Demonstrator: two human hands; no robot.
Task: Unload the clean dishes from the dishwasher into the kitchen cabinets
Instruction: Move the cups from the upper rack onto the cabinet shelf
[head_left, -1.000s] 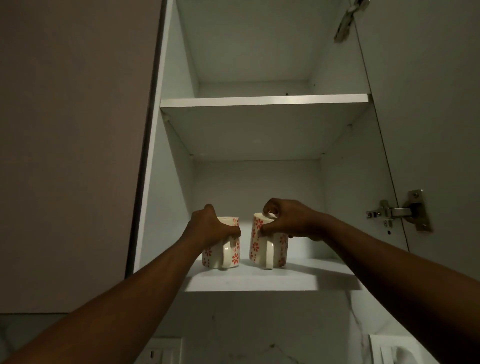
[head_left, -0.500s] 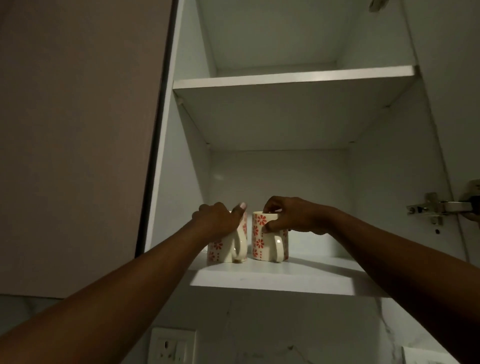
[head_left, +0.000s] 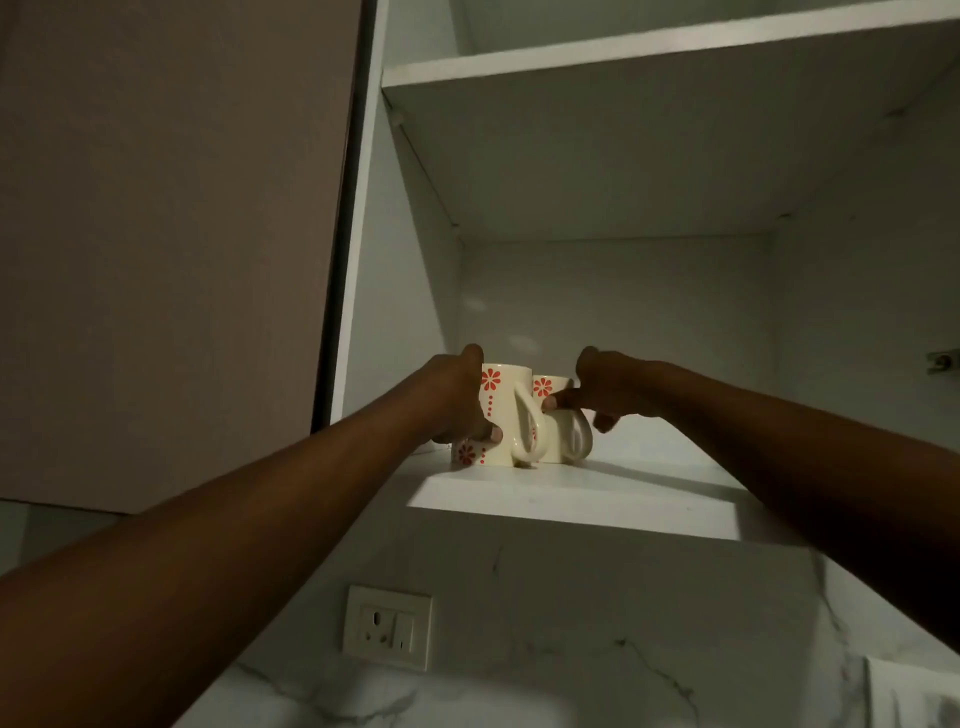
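Pushing both mugs back, our left hand (head_left: 457, 400) grips one mug (head_left: 501, 415); right hand (head_left: 602, 395) pinches its three-o'clock neighbour (head_left: 558, 415); nearly shelved.

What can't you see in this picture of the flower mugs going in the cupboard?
Head view, the only one:
- Right cream mug with red flowers: mostly hidden by the left cream flowered mug and the right hand.
- Left hand: its fingers behind the left mug are hidden.
- Metal door hinge: cut off by the right edge.
- Top white shelf: its contents lie above the frame.
- Dishwasher: out of view.
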